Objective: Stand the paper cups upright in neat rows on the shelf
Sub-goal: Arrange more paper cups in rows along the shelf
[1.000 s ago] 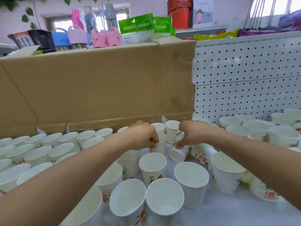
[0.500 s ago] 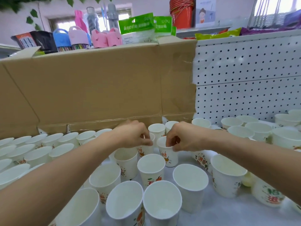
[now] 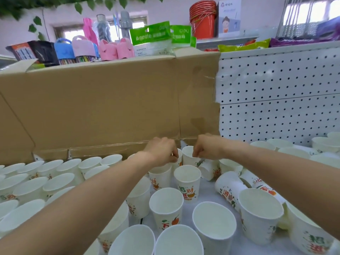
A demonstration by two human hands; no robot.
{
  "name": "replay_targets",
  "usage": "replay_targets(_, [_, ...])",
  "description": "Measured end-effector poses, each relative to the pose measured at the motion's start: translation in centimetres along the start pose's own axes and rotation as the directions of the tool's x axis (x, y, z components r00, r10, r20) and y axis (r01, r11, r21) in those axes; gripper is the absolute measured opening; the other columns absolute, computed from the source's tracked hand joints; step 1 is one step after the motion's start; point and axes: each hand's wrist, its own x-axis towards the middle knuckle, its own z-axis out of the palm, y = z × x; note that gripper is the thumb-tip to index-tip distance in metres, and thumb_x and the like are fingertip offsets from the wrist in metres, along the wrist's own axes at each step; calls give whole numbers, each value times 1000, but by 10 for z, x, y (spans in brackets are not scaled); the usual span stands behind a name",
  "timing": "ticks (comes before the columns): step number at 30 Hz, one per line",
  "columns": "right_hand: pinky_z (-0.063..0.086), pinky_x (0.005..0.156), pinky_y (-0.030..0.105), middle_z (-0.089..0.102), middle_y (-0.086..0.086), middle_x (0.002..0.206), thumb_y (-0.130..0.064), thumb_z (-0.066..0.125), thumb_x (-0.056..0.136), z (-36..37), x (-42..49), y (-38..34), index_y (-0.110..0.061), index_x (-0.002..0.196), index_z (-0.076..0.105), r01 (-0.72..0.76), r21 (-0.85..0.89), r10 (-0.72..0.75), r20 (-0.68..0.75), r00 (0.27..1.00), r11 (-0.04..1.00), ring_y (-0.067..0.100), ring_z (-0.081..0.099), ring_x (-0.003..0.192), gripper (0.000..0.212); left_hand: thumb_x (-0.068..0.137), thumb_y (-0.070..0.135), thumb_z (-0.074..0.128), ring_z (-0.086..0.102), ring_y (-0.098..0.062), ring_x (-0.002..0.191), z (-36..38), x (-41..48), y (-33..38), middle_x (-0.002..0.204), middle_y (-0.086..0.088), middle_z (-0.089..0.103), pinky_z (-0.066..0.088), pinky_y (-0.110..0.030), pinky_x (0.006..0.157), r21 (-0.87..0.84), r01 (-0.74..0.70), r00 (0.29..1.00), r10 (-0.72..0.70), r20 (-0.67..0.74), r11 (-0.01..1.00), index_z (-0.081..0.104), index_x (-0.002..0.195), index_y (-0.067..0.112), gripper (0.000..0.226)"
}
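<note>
Left hand [image 3: 161,151]: curled, pinched the rim of a half-hidden cup [image 3: 179,160]
Right hand [image 3: 207,147]: pinched the rim of the neighbour cup [image 3: 188,157], upright by the cardboard [image 3: 103,107]
Shelf [image 3: 207,190]: loads of cups [image 3: 166,201] standing, one tipped cup [image 3: 228,190] at right

Matt paper cups [image 3: 187,179], matt brown cardboard box [image 3: 103,107], white perforated metal panel [image 3: 279,100].

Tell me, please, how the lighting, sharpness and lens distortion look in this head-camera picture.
Head view: light is soft and even, with faint shadows among the cups; the window at top right is blown out; the wide-angle lens bows the cardboard box and pegboard edges; the leaves at top left are smeared; the left hand and right hand look fairly sharp.
</note>
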Motion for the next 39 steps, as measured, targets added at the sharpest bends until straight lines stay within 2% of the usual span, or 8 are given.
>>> replay_targets(3, [46,90,22,68,-4,118,-6,52,93,-3,-4,3,-16,114,70,22,76,-18,-59,998,997,10,62,102,29,90,39,63,61,-21,102,-3,-4,-6,113,6,69,39,-30,82,23,5,1000,-6,16,1000,71,109,31,23])
replay_targets(6, [49,89,21,70,-9,112,-11,58,92,-13,-20,15,-22,110,72,31,174,-8,-131,991,984,3,63,94,26,91,43,59,60,-18,107,-17,-14,-3,117,7,68,43,-32,90,-75,28,999,-27,22,997,65,119,30,32])
replay_targets(12, [47,93,25,64,-16,118,-36,65,88,-32,-86,19,-32,120,64,-2,271,9,-23,1000,963,-3,59,101,32,92,54,51,49,-10,124,-51,-62,43,136,13,55,39,-38,103,-254,-139,990,138,-23,957,55,133,32,47])
replay_targets(18, [37,106,32,47,-28,132,-61,73,68,-35,-166,-6,-50,134,41,-109,134,81,197,977,985,-4,44,120,74,67,83,33,40,-5,129,-67,-133,88,142,21,43,35,-36,108,-385,-164,970,220,106,908,43,139,43,83])
replay_targets(21, [33,109,36,38,-27,139,-62,78,60,-23,-183,-11,-53,138,30,-178,-29,179,261,949,984,2,39,128,92,71,80,45,42,-6,128,-57,-144,105,142,19,45,35,-36,106,-321,-230,948,286,140,919,41,139,43,78])
replay_targets(26, [39,98,29,46,-14,137,-47,79,69,-6,-182,-21,-41,139,36,-173,-49,179,162,970,984,8,47,118,82,80,61,64,52,-10,117,-47,-133,106,130,15,57,42,-35,96,-286,-207,965,243,95,936,53,130,41,55])
replay_targets(33, [41,89,24,49,-19,119,-44,79,70,7,-198,-51,-42,132,46,-89,82,84,63,994,993,4,49,108,70,81,55,66,53,-15,117,-52,-132,100,132,10,56,44,-34,95,-252,-102,986,132,106,962,53,132,36,56])
replay_targets(39, [32,99,27,43,-21,134,-65,64,73,1,-237,-34,-43,132,48,-124,280,182,-191,965,952,1,35,127,64,93,47,54,45,-7,125,-70,-167,138,138,12,51,37,-26,98,-546,-175,982,108,-153,820,49,136,33,46])
